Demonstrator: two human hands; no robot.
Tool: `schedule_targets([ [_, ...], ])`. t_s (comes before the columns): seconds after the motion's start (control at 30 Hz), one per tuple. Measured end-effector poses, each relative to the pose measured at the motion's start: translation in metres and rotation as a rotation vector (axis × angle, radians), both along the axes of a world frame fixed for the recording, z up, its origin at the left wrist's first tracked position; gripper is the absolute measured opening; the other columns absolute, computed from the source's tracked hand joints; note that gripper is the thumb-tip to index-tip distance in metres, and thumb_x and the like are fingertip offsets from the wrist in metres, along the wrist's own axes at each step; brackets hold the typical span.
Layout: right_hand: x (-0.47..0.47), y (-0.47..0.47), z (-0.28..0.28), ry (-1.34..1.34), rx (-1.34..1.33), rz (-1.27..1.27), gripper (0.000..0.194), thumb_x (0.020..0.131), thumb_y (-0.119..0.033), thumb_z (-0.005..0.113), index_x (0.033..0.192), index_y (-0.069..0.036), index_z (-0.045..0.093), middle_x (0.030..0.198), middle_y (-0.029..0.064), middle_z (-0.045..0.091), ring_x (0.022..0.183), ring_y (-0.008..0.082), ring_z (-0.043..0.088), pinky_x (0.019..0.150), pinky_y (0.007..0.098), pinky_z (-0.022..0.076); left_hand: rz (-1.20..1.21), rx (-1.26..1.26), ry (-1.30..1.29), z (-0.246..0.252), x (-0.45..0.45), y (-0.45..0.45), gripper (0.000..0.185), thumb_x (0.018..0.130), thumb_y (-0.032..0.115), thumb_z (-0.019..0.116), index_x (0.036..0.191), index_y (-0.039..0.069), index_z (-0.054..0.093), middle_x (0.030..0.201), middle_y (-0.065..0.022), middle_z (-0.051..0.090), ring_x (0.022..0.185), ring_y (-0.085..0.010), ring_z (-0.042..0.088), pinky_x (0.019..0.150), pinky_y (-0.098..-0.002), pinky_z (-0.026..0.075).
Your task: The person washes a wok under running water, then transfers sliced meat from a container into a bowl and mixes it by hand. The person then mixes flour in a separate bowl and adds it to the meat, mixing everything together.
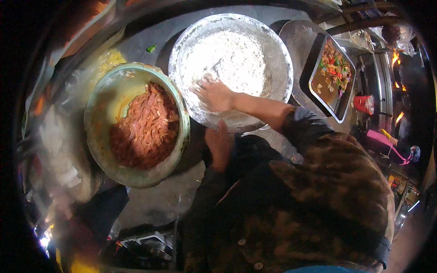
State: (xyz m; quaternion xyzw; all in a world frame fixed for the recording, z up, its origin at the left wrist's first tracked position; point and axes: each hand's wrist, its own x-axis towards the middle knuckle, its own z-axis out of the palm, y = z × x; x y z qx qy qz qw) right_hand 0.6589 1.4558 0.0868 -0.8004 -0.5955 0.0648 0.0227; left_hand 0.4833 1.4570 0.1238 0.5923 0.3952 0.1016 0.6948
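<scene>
A wide metal basin [278, 80] holds a bed of white flour-like powder [235, 58]. My right hand [215, 94] reaches into it and touches the powder near the left side. Its fingers are blurred and powdery, so whether anything is between them is unclear. With the thumb up at the near rim, my left hand [219, 146] grips that same basin; its other fingers are hidden. Just left stands a pale green plastic tub [97, 116], with a heap of reddish, wet-looking raw meat strips [148, 126] inside.
At right, a rectangular metal tray [315, 90] holds chopped vegetables and other food pieces [336, 68] in brown liquid. A red container [363, 104] stands beyond it, near flames [396, 58]. A green leaf scrap [151, 48] lies behind the tub. Another person's blurred hand [61, 206] is at lower left.
</scene>
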Motion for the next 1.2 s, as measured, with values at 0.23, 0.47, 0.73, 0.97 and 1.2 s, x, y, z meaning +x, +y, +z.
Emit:
schedule_targets([
  [0.23, 0.088, -0.064, -0.009, 0.054, -0.16, -0.202, 0.037, 0.09, -0.022, 0.051, 0.124, -0.007, 0.054, 0.104, 0.0154, 0.068, 0.092, 0.0301, 0.067, 0.077, 0.0391, 0.0563, 0.08, 0.041, 0.074, -0.004, -0.004, -0.02, 0.036, 0.092, 0.024, 0.061, 0.096, -0.012, 0.061, 0.091, -0.0242, 0.068, 0.083, -0.0282, 0.065, 0.072, -0.0406, 0.049],
  [0.47, 0.075, 0.044, 0.028, 0.142, -0.196, -0.606, 0.057, 0.091, -0.044, 0.045, 0.134, -0.006, 0.051, 0.134, 0.0177, 0.051, 0.119, 0.0324, 0.052, 0.096, 0.0445, 0.0475, -0.028, 0.207, 0.154, -0.003, -0.011, -0.013, 0.04, 0.091, 0.027, 0.062, 0.086, -0.013, 0.059, 0.081, -0.0267, 0.064, 0.075, -0.0338, 0.064, 0.067, -0.0456, 0.047],
  [0.73, 0.016, -0.049, -0.013, 0.079, -0.136, 0.214, 0.047, 0.085, -0.025, 0.055, 0.129, -0.006, 0.052, 0.124, 0.0138, 0.057, 0.114, 0.029, 0.054, 0.1, 0.0398, 0.0435, -0.06, 0.186, 0.16, -0.004, -0.005, -0.009, 0.037, 0.091, 0.024, 0.062, 0.089, -0.013, 0.059, 0.084, -0.027, 0.065, 0.077, -0.0315, 0.064, 0.068, -0.0442, 0.048],
  [0.97, 0.053, 0.009, -0.018, 0.132, -0.149, -0.289, 0.045, 0.09, -0.031, 0.049, 0.123, -0.001, 0.057, 0.12, 0.0148, 0.061, 0.109, 0.0341, 0.057, 0.098, 0.0446, 0.0425, 0.067, 0.165, 0.028, 0.001, -0.005, -0.016, 0.032, 0.092, 0.018, 0.06, 0.1, -0.013, 0.059, 0.091, -0.0207, 0.068, 0.083, -0.0245, 0.064, 0.073, -0.0399, 0.05],
  [1.2, 0.007, -0.034, -0.039, 0.205, -0.088, 0.078, 0.027, 0.086, -0.023, 0.052, 0.098, -0.002, 0.065, 0.101, 0.0182, 0.067, 0.094, 0.0322, 0.065, 0.084, 0.0429, 0.0516, 0.029, 0.018, 0.083, 0.004, -0.004, -0.013, 0.033, 0.092, 0.019, 0.06, 0.101, -0.013, 0.059, 0.092, -0.0216, 0.067, 0.084, -0.0245, 0.064, 0.072, -0.04, 0.049],
])
